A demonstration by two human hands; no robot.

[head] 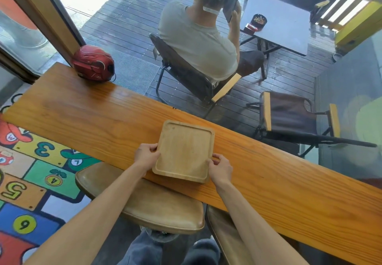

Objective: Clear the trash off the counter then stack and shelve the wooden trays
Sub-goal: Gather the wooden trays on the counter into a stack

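Gripping wooden tray [184, 151] by both hands [144, 156]

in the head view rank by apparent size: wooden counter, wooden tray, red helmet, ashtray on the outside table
1. wooden counter
2. wooden tray
3. red helmet, though it lies farther away than the tray
4. ashtray, farthest away, so its true size is unsure

– How is the scene lit?
– Bright daylight is admitted through the window [62, 6]; glare is seen on the counter [99, 107].
– Distortion?
– Edges are bent by the wide lens, corners slightly softened
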